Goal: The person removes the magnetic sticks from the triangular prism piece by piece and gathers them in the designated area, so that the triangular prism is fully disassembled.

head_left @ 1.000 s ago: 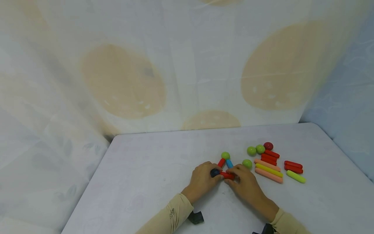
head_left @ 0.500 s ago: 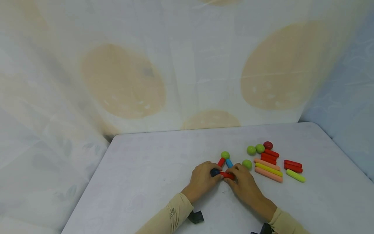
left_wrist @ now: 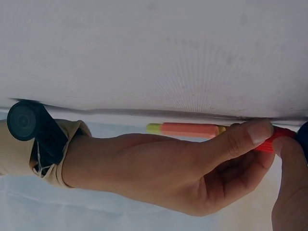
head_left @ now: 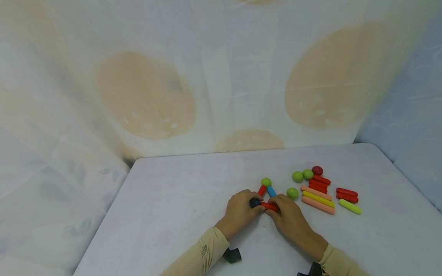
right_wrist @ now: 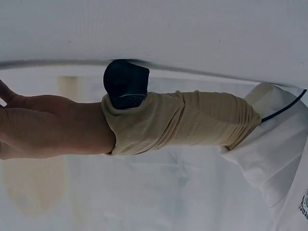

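- Meeting at the near middle of the counter (head_left: pixel 179 214), the left hand (head_left: pixel 238 211) and the right hand (head_left: pixel 289 218) work on one small build of rods and balls.
- The left hand pinches a dark blue ball (head_left: pixel 254 202) between curled fingers.
- The right hand has its thumb and fingers clamped on a red rod (head_left: pixel 269 207), whose left end touches the dark blue ball; the left wrist view shows the rod's red tip under the right thumb.
- Just beyond the hands, a short red rod (head_left: pixel 261 190) and a blue rod (head_left: pixel 271 191) slant up to meet a green ball (head_left: pixel 266 181).
- To the right lie another green ball (head_left: pixel 292 193), two more green balls (head_left: pixel 302 175), a dark red ball (head_left: pixel 317 170), and a cluster of loose rods (head_left: pixel 318 199) in red, peach and yellow.
- A yellow-green rod (head_left: pixel 350 206) lies farthest right.
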